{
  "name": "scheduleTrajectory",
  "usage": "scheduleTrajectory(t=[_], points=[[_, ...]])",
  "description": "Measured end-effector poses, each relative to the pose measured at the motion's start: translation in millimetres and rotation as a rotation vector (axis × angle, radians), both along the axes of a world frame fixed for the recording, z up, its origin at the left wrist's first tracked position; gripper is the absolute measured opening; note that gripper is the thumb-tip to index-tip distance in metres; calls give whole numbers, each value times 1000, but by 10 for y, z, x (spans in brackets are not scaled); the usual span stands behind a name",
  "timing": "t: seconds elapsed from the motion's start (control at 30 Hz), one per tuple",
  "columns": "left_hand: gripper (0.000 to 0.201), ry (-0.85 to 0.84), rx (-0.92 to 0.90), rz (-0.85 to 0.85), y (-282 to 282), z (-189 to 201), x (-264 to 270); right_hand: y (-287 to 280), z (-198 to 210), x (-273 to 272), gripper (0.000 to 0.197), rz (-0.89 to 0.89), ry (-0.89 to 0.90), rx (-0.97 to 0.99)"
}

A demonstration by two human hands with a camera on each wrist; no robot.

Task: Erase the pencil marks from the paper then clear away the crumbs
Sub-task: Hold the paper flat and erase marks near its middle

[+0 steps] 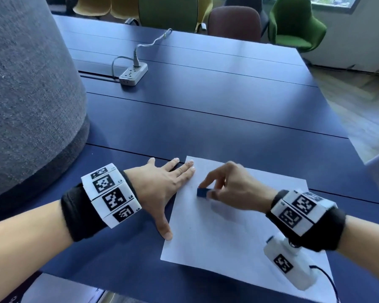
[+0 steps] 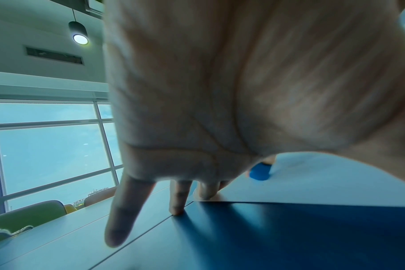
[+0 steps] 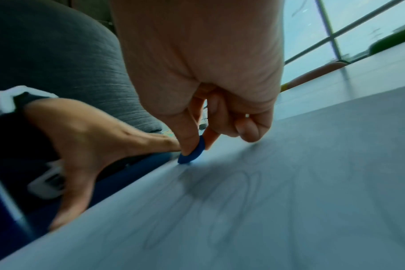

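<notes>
A white sheet of paper point(image 1: 239, 226) lies on the dark blue table point(image 1: 206, 119) in front of me. My right hand point(image 1: 208, 190) pinches a small blue eraser point(image 1: 204, 192) between thumb and index finger, with the eraser's lower end on the paper near its upper left part. The right wrist view shows that eraser point(image 3: 193, 151) touching the sheet, with faint pencil lines point(image 3: 220, 201) looping across the paper point(image 3: 289, 219) closer to the camera. My left hand point(image 1: 169, 182) lies flat with spread fingers over the paper's left edge, holding it down. The left wrist view shows the eraser point(image 2: 259, 171) beyond my palm.
A white power strip point(image 1: 132, 74) with a grey cable sits on the far left of the table. A big grey fabric-covered shape point(image 1: 26, 95) stands at the left. Green, yellow and maroon chairs point(image 1: 234, 22) line the far side. The table's right edge drops to the floor.
</notes>
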State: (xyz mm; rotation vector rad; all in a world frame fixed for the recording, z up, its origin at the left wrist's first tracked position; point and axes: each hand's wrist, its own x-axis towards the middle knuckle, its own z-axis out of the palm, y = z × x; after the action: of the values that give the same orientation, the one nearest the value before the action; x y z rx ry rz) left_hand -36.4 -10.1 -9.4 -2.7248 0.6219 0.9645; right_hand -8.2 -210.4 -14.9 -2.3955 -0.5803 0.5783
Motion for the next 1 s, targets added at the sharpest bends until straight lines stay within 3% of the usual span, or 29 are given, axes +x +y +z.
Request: scheduleTrajectory(t=[0.07,0.27,0.43,0.6,0.77,0.9,1.0], points=[[153,6,11,-3,-4,5,5,8,23,-2,20,34,13,-22],[154,-1,56,-27,-49,18,20,2,-31,236,20,-159,-104,21],[154,7,63,-28,-52,-3,34,-56,36,20,22,56,10,-59],[152,-12,68,-42,-55,6,25,-62,-43,251,23,-188,-115,26],[152,-6,96,-31,-85,26,17,-66,25,-22,20,58,55,-25],[151,-11,99,-35,-96,41,7,-133,-9,183,23,-133,-72,9],[151,-17,101,-35,-117,55,8,-150,-6,38,22,-66,-31,37]])
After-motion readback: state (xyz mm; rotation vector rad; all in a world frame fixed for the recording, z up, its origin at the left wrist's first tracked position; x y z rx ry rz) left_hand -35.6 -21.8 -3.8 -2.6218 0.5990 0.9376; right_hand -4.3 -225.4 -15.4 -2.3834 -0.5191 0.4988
